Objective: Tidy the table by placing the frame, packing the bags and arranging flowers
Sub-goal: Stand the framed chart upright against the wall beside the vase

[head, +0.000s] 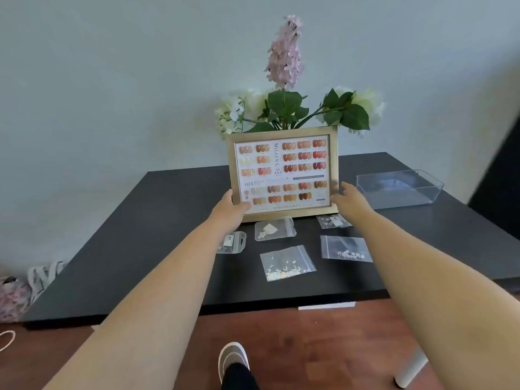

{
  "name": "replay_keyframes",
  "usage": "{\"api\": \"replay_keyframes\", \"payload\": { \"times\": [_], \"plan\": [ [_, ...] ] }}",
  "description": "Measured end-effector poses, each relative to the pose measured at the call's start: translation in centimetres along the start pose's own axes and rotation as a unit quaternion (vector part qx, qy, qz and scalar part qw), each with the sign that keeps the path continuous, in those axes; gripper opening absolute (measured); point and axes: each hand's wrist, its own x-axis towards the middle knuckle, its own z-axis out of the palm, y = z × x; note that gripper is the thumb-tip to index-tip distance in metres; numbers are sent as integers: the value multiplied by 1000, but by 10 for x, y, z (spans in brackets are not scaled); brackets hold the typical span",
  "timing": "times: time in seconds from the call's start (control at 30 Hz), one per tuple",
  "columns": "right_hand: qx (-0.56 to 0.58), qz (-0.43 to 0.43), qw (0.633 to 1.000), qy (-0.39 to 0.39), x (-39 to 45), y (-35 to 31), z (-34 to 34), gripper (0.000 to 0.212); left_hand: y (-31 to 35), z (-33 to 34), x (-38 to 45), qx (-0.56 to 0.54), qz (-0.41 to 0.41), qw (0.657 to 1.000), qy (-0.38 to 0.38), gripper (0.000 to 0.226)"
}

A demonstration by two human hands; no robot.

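A: What's hidden, seen from the head?
B: The frame (282,173), gripped at its lower corners by the left hand (230,205) and right hand (347,197), covers the flowers' (284,108) base.
A: Room?
B: Five bags (287,263) lie near the table's (168,220) front edge; the clear tray (399,188) sits far right.

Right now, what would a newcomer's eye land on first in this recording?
The gold frame of nail-colour swatches, held upright by the left hand and right hand, mid-table. Behind it rise the flowers. Small clear bags lie scattered in front; a clear tray sits right.
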Motion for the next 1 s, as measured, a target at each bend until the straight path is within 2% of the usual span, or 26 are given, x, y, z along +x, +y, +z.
{"api": "replay_keyframes", "payload": {
  "times": [0.13, 0.23, 0.37, 0.43, 0.57, 0.77, 0.87, 1.0],
  "plan": [
    [95, 24, 995, -8, 23, 6, 7, 56, -5, 11, 11, -57, 13, 998, 8, 74],
    [110, 25, 994, -12, 35, 10, 9, 42, -9, 13, 20, -79, 3, 996, 37, 80],
    [125, 6, 992, -12, 31, 3, 13, 24, -11, 13, 26, -110, 15, 993, 45, 72],
    [133, -11, 991, -23, 30, -3, 20, 21, -15, 12, 26, -107, 20, 991, 81, 77],
    [136, -41, 988, -53, 21, -21, 45, 43, -36, -6, 20, -137, 30, 977, 161, 82],
    [143, -89, 977, -128, -1, -50, 90, 49, -73, -58, 11, -191, 30, 954, 230, 66],
    [154, -102, 970, -160, -7, -63, 113, 45, -90, -85, 13, -205, 28, 945, 255, 61],
    [149, -117, 964, -188, -3, -75, 153, 75, -117, -115, 19, -215, 8, 936, 278, 51]
  ]
}}
